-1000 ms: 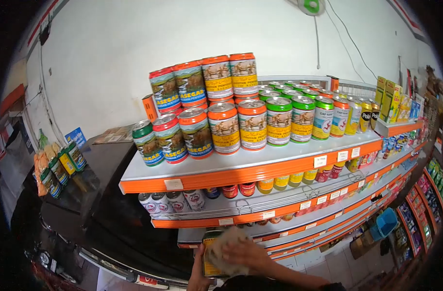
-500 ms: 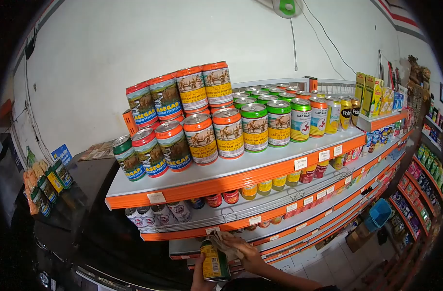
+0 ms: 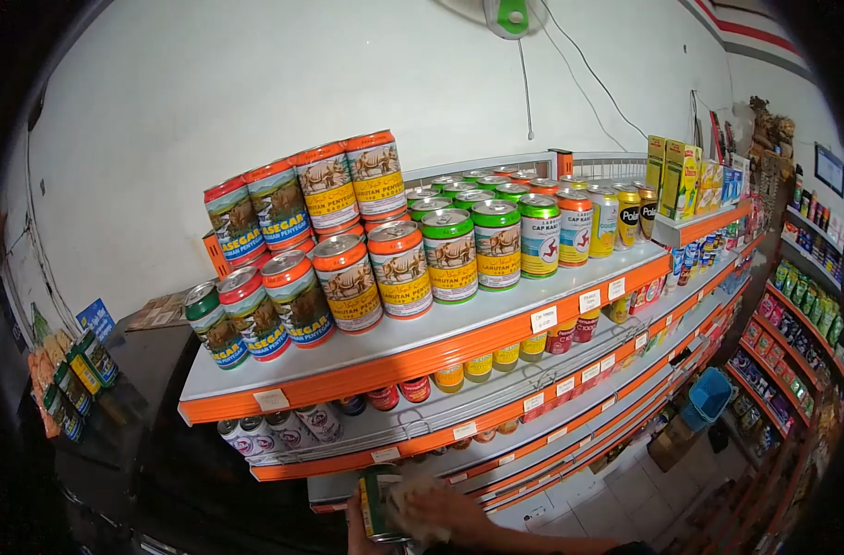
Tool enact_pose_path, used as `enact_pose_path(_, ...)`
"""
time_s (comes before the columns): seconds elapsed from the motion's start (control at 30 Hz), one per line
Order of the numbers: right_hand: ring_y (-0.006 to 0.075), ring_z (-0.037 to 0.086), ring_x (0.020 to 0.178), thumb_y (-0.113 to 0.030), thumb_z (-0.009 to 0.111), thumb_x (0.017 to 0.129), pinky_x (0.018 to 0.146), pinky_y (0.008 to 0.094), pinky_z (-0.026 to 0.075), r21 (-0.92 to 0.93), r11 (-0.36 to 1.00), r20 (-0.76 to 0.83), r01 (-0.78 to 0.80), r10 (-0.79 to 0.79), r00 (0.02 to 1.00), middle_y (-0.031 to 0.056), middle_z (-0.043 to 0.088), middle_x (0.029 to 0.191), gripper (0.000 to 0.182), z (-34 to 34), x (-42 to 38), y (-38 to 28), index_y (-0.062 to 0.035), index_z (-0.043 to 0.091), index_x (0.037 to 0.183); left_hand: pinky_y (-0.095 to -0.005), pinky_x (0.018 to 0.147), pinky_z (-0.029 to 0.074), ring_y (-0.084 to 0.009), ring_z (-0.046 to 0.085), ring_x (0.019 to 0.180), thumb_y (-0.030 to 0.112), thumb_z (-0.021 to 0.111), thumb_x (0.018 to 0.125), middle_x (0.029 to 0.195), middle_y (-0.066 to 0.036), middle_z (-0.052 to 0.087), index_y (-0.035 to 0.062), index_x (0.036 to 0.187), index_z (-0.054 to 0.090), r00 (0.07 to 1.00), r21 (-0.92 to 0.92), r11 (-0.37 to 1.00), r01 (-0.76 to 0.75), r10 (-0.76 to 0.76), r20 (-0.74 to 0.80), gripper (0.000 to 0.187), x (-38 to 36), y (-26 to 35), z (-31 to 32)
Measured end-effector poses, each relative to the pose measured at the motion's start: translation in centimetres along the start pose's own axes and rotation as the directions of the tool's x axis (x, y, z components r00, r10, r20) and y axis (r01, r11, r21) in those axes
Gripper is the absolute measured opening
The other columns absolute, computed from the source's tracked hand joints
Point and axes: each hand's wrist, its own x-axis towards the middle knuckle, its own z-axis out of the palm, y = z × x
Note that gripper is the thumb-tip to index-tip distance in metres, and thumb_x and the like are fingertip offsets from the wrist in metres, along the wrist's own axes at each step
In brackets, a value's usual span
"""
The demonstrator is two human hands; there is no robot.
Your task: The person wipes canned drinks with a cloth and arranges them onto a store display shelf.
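Observation:
My left hand point(image 3: 358, 529) is wrapped round a green drink can point(image 3: 378, 499) low in the view, in front of the shelf unit. Against the can's right side, a pale cloth point(image 3: 416, 499) is blurred by motion. My right hand point(image 3: 454, 511) grips that cloth and presses it on the can; its fingers are smeared. Above both hands, the orange-edged top shelf point(image 3: 496, 324) carries rows of drink cans, among them a green-topped can point(image 3: 215, 326) at the left end and a stacked second tier of red-topped cans point(image 3: 278, 202).
Lower shelves hold white cans point(image 3: 320, 424) and yellow-labelled bottles point(image 3: 478, 367). A dark glossy counter point(image 3: 117, 462) lies left, with more cans point(image 3: 96, 359) on it. Right are yellow boxes point(image 3: 678, 178), a blue basket point(image 3: 710, 395) and stocked racks point(image 3: 782, 342).
The view has shifted, so the shelf sits further left and lower. The can has turned, showing more green than its yellow panel, and the cloth has moved down along its side.

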Motion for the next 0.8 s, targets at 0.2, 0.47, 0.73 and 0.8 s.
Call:
enact_pose_path(0.2, 0.0261, 0.038, 0.116, -0.014, 0.05, 0.08, 0.096, 0.0445, 0.027, 0.4, 0.916, -0.251, 0.011, 0.098, 0.963, 0.0106, 0.042, 0.124, 0.038, 0.8, -0.6, 1.7, -0.0098, 0.045, 0.117, -0.0311, 0.076, 0.044, -0.0225, 0.05, 0.094, 0.033, 0.041, 0.086, 0.111, -0.01, 0.049, 0.0107, 0.123, 0.038, 0.995, -0.098, 0.991, 0.091, -0.094, -0.026, 0.044, 0.7, -1.5, -1.2)
enact_pose_path(0.47, 0.031, 0.053, 0.096, -0.016, 0.045, 0.084, 0.08, 0.0422, 0.041, -0.036, 0.951, -0.311, 0.307, -0.303, 0.901, 0.0159, 0.055, 0.104, 0.023, -0.9, -1.6, -0.2, -0.0055, 0.058, 0.1, -0.0341, 0.077, 0.044, -0.0239, 0.048, 0.097, 0.034, 0.045, 0.084, 0.112, -0.009, 0.047, 0.013, 0.122, 0.038, 0.95, 0.378, 0.886, -0.267, 0.177, 0.256, 0.044, 2.3, -3.5, -3.0)
enact_pose_path(0.73, 0.0235, 0.043, 0.112, -0.009, 0.049, 0.078, 0.089, 0.0411, 0.034, 0.224, 0.97, -0.374, -0.097, 0.178, 0.91, 0.005, 0.047, 0.12, 0.032, -2.0, -1.3, 1.3, -0.0142, 0.053, 0.11, -0.0404, 0.065, 0.047, -0.0284, 0.053, 0.085, 0.041, 0.055, 0.076, 0.099, -0.013, 0.053, 0.0107, 0.113, 0.046, 0.958, -0.136, 0.985, 0.109, -0.141, -0.249, 0.049, -0.1, -0.6, 3.4)
enact_pose_path(0.8, 0.0226, 0.039, 0.116, -0.017, 0.053, 0.076, 0.091, 0.0433, 0.033, 0.066, 0.988, -0.2, 0.136, -0.121, 0.972, 0.0038, 0.042, 0.124, 0.043, -1.4, -2.7, -0.2, -0.0164, 0.046, 0.118, -0.0406, 0.065, 0.047, -0.0288, 0.053, 0.083, 0.042, 0.055, 0.076, 0.096, -0.012, 0.054, 0.0104, 0.111, 0.047, 0.97, -0.137, 0.98, 0.144, -0.167, -0.176, 0.048, 1.1, -1.6, 1.0)
